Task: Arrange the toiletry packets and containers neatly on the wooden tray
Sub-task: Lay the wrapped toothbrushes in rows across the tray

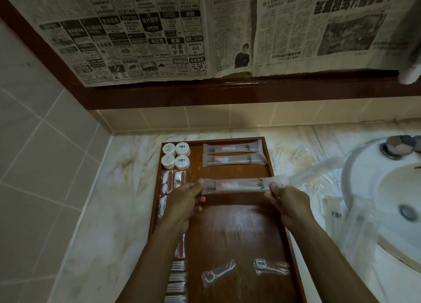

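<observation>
there, left hand (185, 196) and right hand (287, 200), fingers pinching the long packet (239, 185) ends

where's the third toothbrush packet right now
In the head view, the toothbrush packet is held at its ends by the left hand and right hand, above the wooden tray.

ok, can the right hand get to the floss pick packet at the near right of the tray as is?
Probably not yet: the right hand is pinching the long packet with the left hand. The floss pick packet lies uncovered, under the right forearm.
</observation>
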